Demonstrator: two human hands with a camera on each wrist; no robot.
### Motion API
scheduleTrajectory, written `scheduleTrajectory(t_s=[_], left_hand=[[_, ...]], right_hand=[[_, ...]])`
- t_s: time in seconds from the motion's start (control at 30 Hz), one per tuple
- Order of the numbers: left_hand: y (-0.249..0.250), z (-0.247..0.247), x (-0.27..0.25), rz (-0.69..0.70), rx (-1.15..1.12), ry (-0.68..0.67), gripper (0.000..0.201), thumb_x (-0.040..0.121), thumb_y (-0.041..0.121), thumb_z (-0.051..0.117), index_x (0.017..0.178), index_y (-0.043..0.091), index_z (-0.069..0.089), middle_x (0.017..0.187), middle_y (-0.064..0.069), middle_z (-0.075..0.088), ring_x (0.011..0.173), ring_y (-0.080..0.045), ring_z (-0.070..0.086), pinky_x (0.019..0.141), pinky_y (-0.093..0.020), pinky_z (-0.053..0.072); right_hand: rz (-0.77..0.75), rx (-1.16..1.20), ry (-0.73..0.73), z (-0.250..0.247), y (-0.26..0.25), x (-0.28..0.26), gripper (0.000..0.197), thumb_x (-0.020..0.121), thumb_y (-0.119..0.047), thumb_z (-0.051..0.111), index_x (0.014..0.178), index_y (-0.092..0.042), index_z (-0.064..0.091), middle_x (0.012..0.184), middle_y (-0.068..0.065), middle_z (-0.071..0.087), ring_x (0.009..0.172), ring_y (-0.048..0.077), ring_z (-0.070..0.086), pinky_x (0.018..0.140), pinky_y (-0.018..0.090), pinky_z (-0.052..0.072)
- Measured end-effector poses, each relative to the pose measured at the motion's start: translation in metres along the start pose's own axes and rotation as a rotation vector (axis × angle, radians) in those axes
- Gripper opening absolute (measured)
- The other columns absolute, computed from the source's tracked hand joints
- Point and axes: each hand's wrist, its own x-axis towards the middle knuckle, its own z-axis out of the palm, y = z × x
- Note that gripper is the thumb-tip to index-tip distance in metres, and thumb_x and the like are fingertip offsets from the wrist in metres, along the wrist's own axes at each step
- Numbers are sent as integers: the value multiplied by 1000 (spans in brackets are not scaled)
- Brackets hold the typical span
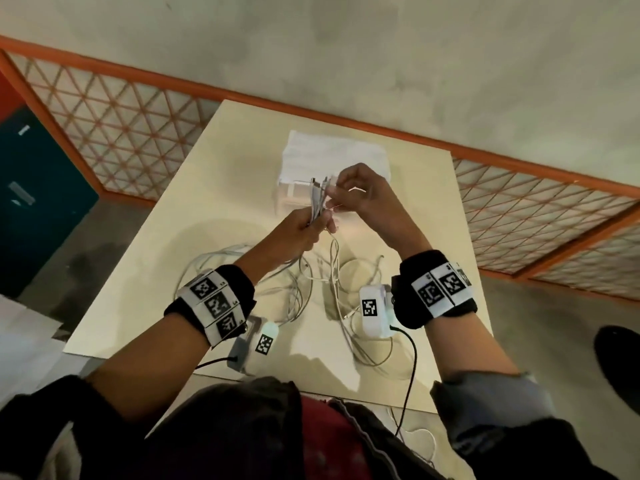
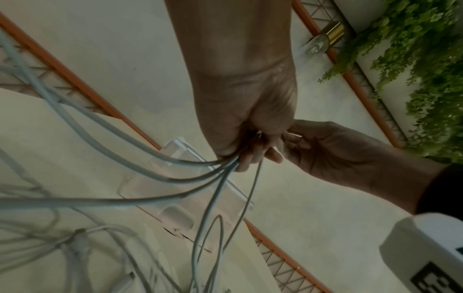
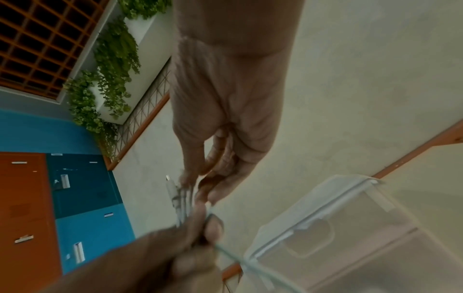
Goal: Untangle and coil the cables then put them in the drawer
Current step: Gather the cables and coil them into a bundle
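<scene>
Up above the table (image 1: 180, 237), both hands meet over a bundle of pale cables (image 1: 317, 199). The left hand (image 1: 298, 233) has its fingers curled round the gathered strands, gripping them as a bunch; from the left wrist view several grey-white lines fan out of that fist (image 2: 240, 111) and drop toward the tabletop. The right hand (image 1: 363, 195) is curled too, its thumb and fingertips pinching the upper ends of the same bundle, where a few plug ends (image 3: 171, 188) stick up side by side. In the right wrist view the fingers (image 3: 223, 158) close on those ends just above the left hand's knuckles (image 3: 198, 237), so the two hands are touching or very nearly so.

Below the hands the rest of the cables lie in a loose, overlapping tangle (image 1: 294, 289) on the cream tabletop, some loops running near the table's near edge. Just behind the hands, on the far part of the table, stands a small translucent white drawer unit (image 1: 332, 150); whether its drawer is pulled out cannot be told from the head view, and the wrist views show only its clear plastic front (image 2: 180, 198) beside the hanging strands.

Each wrist wears a black band with black-and-white square markers (image 1: 214, 303) and a white camera housing (image 1: 374, 313). Beyond the table runs an orange-framed lattice railing (image 1: 114, 126), with blue and orange lockers (image 3: 75, 198) to the left and hanging green plants (image 2: 413, 59) on a wall.
</scene>
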Motion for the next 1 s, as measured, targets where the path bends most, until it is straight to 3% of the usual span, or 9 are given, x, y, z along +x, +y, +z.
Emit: scheduleTrajectory(t_s=[0.1,0.17,0.23,0.33,0.47,0.6,0.73,0.83,1.0], left_hand=[[5,1,0,7,14,110,36,101,32,36,72,20,54,65,1,35,57,-10,34,54,-23,32],[11,0,-1,19,7,179,37,100,36,34,71,21,52,74,1,43,61,-7,40,56,-21,36],[17,-4,-2,62,-36,223,36,101,33,32,72,19,47,76,1,50,58,-2,43,53,-19,34],[24,-16,-3,146,-74,315,36,103,28,28,71,18,42,72,3,60,56,2,53,44,-14,32],[24,-40,-4,240,-158,486,36,103,27,27,71,18,40,44,11,47,48,-3,55,45,-19,40],[20,-57,-7,262,-156,622,35,102,31,30,69,19,36,46,11,33,41,-3,36,54,-32,48],[13,-44,-14,256,44,422,32,101,33,35,70,23,39,46,11,36,40,-3,33,47,-30,38],[7,-20,-18,220,174,247,27,99,30,41,75,22,50,49,9,33,39,-3,30,46,-26,28],[9,0,-24,58,17,55,28,99,30,43,84,15,61,43,5,35,34,-3,28,37,-15,26]], right_hand=[[-2,-75,130,10,16,-13,23,94,-26,57,100,-10,42,89,1,53,81,19,59,73,29,52],[42,-33,63,20,30,-21,21,99,-29,45,101,-10,39,95,8,53,84,19,57,68,21,52],[95,-32,-99,27,42,-30,26,101,-32,37,100,-8,47,84,9,58,72,17,58,66,21,50],[143,-163,-260,22,56,-42,42,101,-37,36,78,-10,59,55,5,50,51,13,47,60,22,40],[243,-260,-242,-8,79,-57,41,98,-40,44,72,-12,57,57,-7,42,55,8,41,66,25,40],[354,-369,-194,-36,99,-70,36,98,-34,46,69,-14,57,64,-4,42,62,13,42,63,23,41],[327,-395,-166,-35,79,-65,33,99,-32,46,79,-10,62,66,-4,40,51,12,35,48,19,33],[239,-363,-195,-18,39,-53,37,100,-32,42,90,-7,67,54,-15,44,45,1,38,44,17,25],[119,-219,-265,2,-13,-44,39,102,-30,39,72,-21,63,56,-12,33,45,4,24,46,21,20]])
